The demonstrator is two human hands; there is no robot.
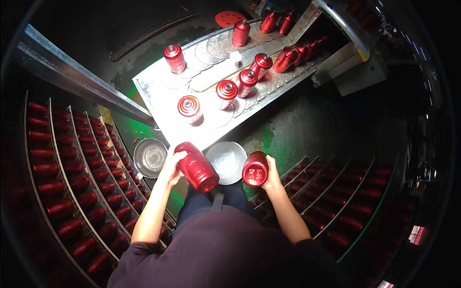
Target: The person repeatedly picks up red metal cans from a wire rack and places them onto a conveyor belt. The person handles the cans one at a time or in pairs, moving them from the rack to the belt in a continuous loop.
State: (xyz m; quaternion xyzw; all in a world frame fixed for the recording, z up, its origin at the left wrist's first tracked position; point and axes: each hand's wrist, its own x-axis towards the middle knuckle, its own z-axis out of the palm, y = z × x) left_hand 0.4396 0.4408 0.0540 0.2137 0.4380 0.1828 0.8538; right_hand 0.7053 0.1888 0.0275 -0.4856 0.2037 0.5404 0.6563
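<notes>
My left hand (171,169) is wrapped round a shiny red bottle (198,168), tilted with its base toward me. In my right hand (272,174) is a second red bottle (255,168), its round base turned up to the camera. Both bottles are held apart from each other, in front of my body. Between and beyond them lies a round metal pan (225,161). Just ahead, on the bright end of a slatted conveyor (163,122), several similar red bottles stand upright, the closest being a ring-topped one (189,106).
A second metal pan (150,157) is at the left. Racks full of red bottles rise on the left (72,182) and right (331,197). A metal post (81,72) slants in at upper left. The conveyor enters a metal housing (341,29). A red stool (229,18) stands behind.
</notes>
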